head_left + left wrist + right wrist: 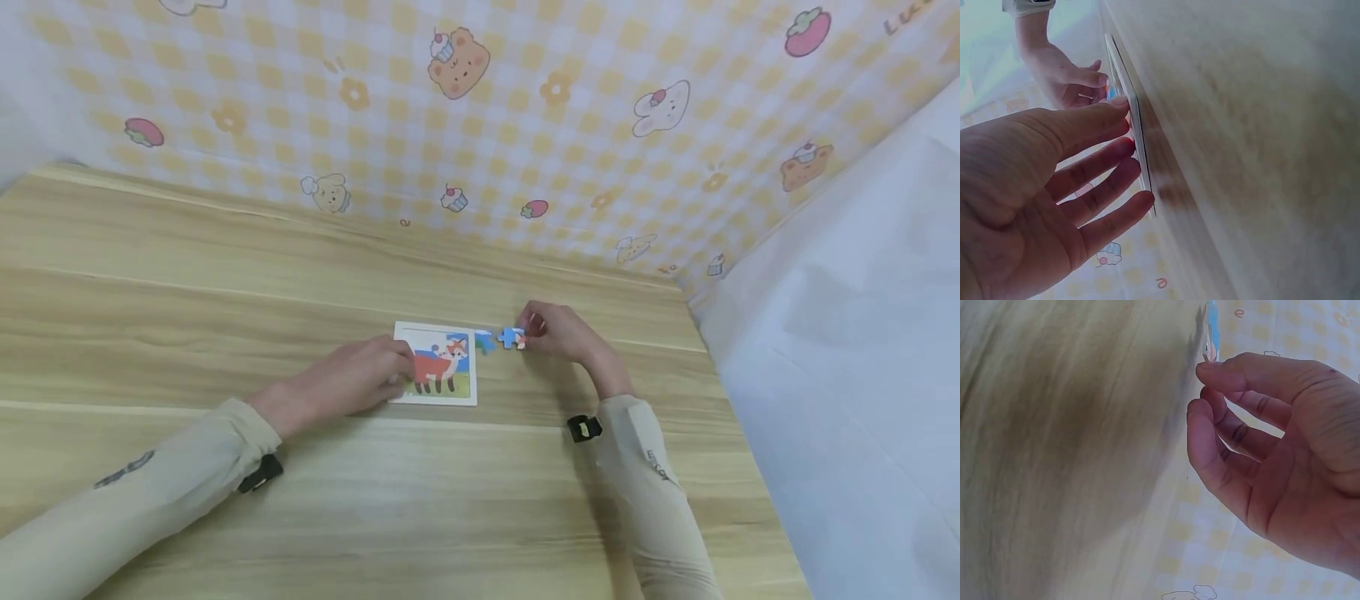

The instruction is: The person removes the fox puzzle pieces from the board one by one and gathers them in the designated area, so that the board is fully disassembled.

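A white-framed jigsaw puzzle [473, 392] lies flat on the table, showing a red fox on blue and green. Its upper left part is a bare pale patch. At its left side my left hand [367, 371] rests with extended fingers, the fingertips [1124, 147] on the frame and picture. To the right of the frame, my right hand [558, 333] pinches a blue puzzle piece [510, 337] bearing a bit of the fox, close over the table. Between that piece and the frame lies another blue and green puzzle piece [483, 342].
The wood-grain table [360, 517] meets a yellow checked cloth [510, 125] with cartoon prints behind the puzzle. White sheeting [847, 333] hangs along the right side. Both forearms wear pale sleeves, with a black strap [584, 428] at the right wrist.
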The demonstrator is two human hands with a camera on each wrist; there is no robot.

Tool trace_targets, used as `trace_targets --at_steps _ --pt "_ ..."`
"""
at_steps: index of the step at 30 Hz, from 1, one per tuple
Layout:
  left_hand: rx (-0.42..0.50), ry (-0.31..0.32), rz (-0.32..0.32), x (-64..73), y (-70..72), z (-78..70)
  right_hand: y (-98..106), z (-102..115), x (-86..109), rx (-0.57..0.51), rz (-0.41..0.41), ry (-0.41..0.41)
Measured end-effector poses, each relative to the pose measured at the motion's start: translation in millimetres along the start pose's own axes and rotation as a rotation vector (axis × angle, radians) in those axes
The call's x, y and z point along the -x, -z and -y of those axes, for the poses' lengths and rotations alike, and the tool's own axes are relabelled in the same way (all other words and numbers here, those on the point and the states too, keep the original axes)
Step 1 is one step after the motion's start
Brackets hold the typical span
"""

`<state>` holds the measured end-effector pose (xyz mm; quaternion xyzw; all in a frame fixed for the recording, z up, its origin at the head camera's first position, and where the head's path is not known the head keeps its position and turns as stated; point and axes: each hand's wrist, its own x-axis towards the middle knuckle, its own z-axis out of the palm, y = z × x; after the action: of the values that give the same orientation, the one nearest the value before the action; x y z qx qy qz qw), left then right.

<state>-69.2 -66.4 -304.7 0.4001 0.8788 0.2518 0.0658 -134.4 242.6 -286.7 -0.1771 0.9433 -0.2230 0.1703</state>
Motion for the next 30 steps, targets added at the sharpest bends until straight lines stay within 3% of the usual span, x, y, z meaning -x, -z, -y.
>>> trace_targets --at_steps 4,9,16,30 --pt "0.0 0.039 -0.016 -1.1 -1.1 1.3 -2 -3 0.4 -0.007 0.016 -0.014" --pt "0.028 0.132 -0.06 1.4 1.3 8.1 -2 -6 0.0 -0.033 0.033 -0.01" --pt "0.085 0.292 0.055 3.1 5.4 17.0 -3 -11 -2.0 -0.138 0.08 -0.015" --pt "0.092 0.345 0.111 2.5 8.7 20.4 -1 -14 -4.3 -0.231 0.148 -0.069"
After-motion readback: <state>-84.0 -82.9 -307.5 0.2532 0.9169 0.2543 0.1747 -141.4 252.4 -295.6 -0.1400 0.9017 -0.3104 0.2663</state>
